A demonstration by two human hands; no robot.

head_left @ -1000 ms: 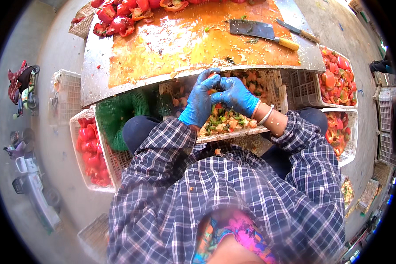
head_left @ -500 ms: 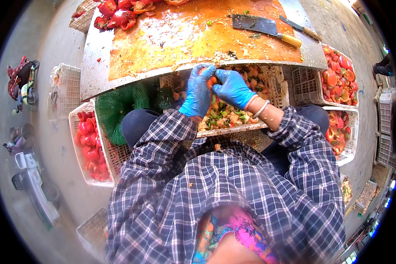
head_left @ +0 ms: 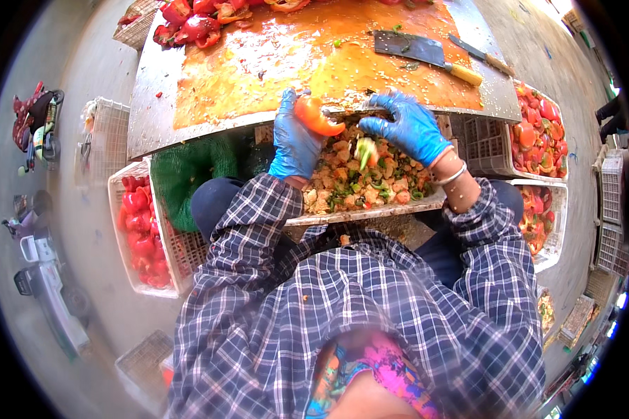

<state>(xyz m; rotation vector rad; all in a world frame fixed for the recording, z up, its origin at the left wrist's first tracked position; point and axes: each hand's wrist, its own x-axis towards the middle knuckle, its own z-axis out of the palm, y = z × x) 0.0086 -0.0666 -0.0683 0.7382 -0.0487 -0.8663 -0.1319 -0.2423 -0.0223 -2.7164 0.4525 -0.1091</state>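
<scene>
Biggest risk I see here is the grip: the left hand (head_left: 295, 143) in its blue glove is closed around an orange-red pepper piece (head_left: 317, 116), held up just in front of the near edge of the bench (head_left: 154, 126), and everything on that orange board (head_left: 258, 63) looks wet with juice and seeds, so a slick glove could let the pepper squirt out and drop into the crate of scraps (head_left: 360, 178) right below both hands, mixing good flesh with waste. The right hand (head_left: 407, 129) sits just beside the left, fingers curled down, with a pale green stem bit (head_left: 365, 150) just under its fingertips; I can't tell if it's actually pinched or already falling. If it's flicked carelessly it could land over the crate's edge onto the lap instead of in the pile. The cleaver (head_left: 419, 50) lies past the right hand on the board, blade toward the hands, well apart for now, but a blind reach across slippery mess could catch it. The heap of red peppers (head_left: 196, 21) beyond the left hand sits near the bench's far corner, and I'd guess a nudge sends some rolling off. Compared with half a second back: then both hands were pressed together around the pepper over the crate; now they've come apart, the pepper has gone up with the left hand, and the green core shows separately under the right.
</scene>
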